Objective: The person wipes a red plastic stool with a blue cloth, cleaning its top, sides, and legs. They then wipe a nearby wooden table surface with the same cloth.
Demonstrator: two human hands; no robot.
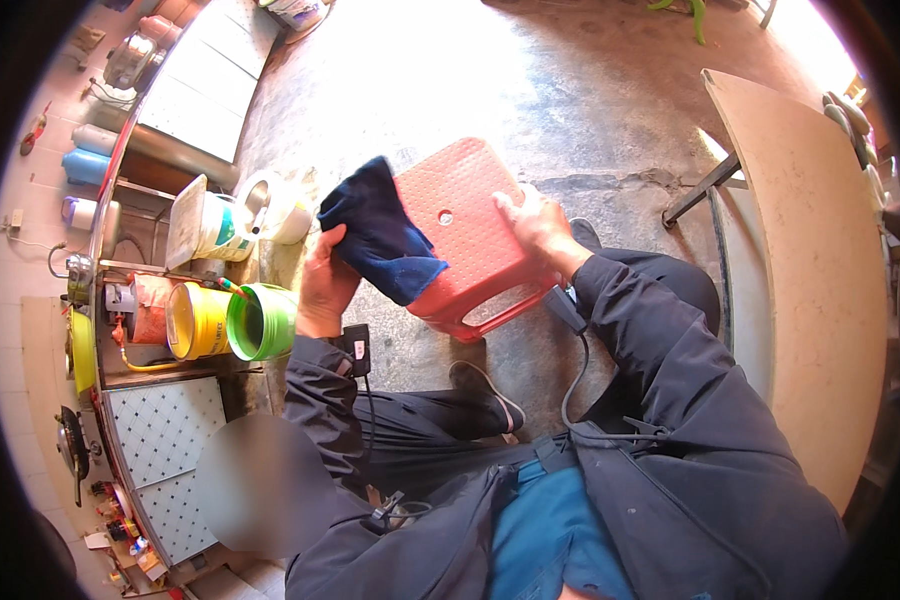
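A red plastic stool (457,202) is held up off the floor in front of me, its dimpled seat with a small round hole facing up towards me. My right hand (536,221) grips the seat's right edge, thumb on top. In my left hand (326,285) is a dark blue cloth (379,232), which lies against the stool's left side and the corner of its seat. The cloth hides that edge of the stool and some of my left fingers.
On the left, a green bucket (285,322), a yellow bucket (206,321) and white buckets (285,214) stand by the counter. A pale tabletop (817,262) on a metal frame rises at my right. Cables (586,375) hang from both wrists.
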